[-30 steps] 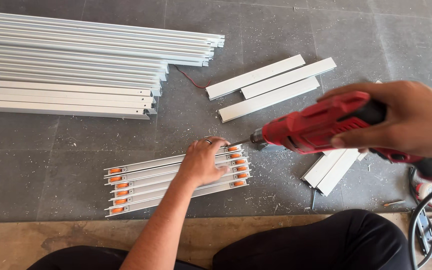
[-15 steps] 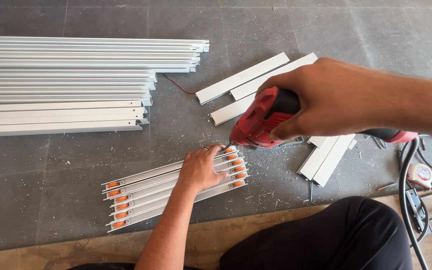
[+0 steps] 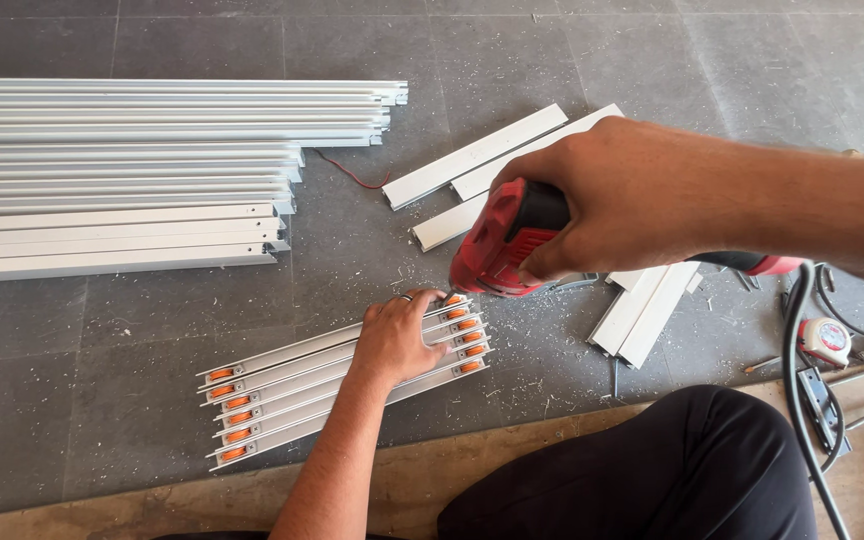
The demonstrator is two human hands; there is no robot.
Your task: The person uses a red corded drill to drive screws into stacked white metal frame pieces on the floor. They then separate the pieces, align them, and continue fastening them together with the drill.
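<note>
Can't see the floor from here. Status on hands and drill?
Left hand flat on the short roller rails. Right hand gripping the red power drill, tip down at the rails' near end. Nothing blocking; loose offcuts lie beside.

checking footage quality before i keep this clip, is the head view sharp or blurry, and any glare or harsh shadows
Head view: evenly lit, no hard shadows on the grey floor; the long white profiles are bright but keep their edges, so no blown glare; the left hand on the short rails looks sharp; the right hand and red drill, nearer the camera, look slightly soft.
</note>
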